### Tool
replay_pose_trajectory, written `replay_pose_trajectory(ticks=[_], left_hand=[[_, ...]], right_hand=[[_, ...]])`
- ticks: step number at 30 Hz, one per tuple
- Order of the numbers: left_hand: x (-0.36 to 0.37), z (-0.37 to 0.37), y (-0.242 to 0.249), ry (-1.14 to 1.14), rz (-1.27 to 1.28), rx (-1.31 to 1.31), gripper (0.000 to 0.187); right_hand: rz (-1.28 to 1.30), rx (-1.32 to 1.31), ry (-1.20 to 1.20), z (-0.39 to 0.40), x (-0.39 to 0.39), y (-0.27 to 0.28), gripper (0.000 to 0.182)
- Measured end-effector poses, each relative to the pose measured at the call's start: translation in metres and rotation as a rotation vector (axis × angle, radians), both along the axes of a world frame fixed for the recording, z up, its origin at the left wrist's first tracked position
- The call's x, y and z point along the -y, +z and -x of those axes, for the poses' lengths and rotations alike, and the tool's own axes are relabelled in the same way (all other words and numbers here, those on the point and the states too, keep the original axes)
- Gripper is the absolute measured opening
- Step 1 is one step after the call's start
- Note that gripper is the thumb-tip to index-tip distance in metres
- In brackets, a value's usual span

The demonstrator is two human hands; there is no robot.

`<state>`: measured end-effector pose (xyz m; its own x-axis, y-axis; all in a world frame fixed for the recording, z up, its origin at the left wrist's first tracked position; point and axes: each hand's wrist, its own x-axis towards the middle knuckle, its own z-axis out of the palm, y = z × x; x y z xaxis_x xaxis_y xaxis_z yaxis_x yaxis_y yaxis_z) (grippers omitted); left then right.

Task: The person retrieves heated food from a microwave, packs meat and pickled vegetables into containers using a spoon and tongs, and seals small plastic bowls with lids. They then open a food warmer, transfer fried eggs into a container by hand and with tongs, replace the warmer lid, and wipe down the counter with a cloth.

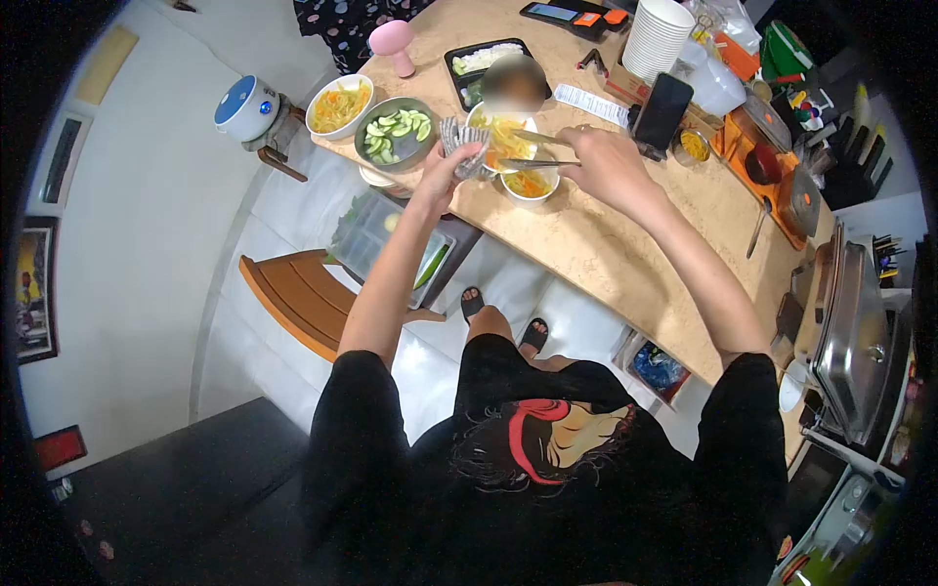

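Observation:
My right hand [611, 164] grips metal tongs [537, 163], their two arms apart over a white bowl of shredded yellow and orange vegetables [502, 143]. Closed around a grey-and-white striped, cloth-like thing [463, 139], my left hand [449, 174] is just left of that bowl. Directly below the tongs stands a second white bowl [530, 195] with similar shreds. A metal bowl [369, 154] of sliced cucumber lies beside my left hand. Farther left is a larger white bowl of shreds [340, 105].
A black tray [456, 70] with white food sits at the back, near a blurred patch. Stacked white bowls [657, 39], a phone [664, 112] and an orange tray with lidded pots [767, 176] occupy the right side. A wooden chair [298, 303] and plastic bin [376, 234] are below.

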<state>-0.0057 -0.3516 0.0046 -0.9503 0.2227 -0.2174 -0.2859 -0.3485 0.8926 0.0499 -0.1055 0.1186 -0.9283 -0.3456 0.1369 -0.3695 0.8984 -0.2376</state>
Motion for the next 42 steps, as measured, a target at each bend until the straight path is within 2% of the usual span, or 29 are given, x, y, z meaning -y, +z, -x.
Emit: replay_pose_trajectory(ticks=[7, 10, 14, 23, 26, 32, 34, 38, 40, 42], left_hand=[[0.003, 0.002, 0.006, -0.055, 0.028, -0.018, 0.044], [-0.001, 0.001, 0.011, -0.021, 0.073, -0.031, 0.044], [-0.001, -0.002, 0.01, -0.027, 0.025, 0.006, 0.045], [0.013, -0.001, 0.003, 0.002, 0.095, 0.0, 0.049], [0.017, 0.001, -0.001, 0.027, 0.088, -0.023, 0.045], [0.017, 0.0, 0.0, 0.036, 0.132, -0.074, 0.04], [0.017, 0.0, -0.003, 0.054, 0.128, -0.073, 0.04], [0.019, -0.001, -0.006, 0.052, 0.092, -0.08, 0.039], [0.019, -0.003, -0.004, 0.056, 0.101, -0.062, 0.039], [0.018, -0.003, -0.003, 0.054, 0.112, -0.048, 0.039]], right_hand=[[-0.217, -0.159, 0.046, 0.025, 0.012, -0.005, 0.037], [-0.137, -0.156, 0.139, 0.035, 0.011, -0.008, 0.036], [0.018, -0.15, 0.13, 0.032, 0.009, -0.011, 0.028], [0.018, -0.016, 0.029, 0.018, 0.006, -0.015, 0.022], [0.065, 0.01, -0.035, 0.011, -0.001, -0.021, 0.023], [0.016, 0.083, -0.089, 0.004, -0.009, -0.034, 0.025], [-0.07, 0.087, -0.088, 0.006, -0.006, -0.038, 0.015], [-0.14, 0.097, -0.043, 0.021, 0.002, -0.059, 0.015], [-0.312, 0.107, 0.0, 0.028, 0.01, -0.068, 0.024], [-0.28, 0.128, -0.007, 0.022, 0.005, -0.064, 0.025]])
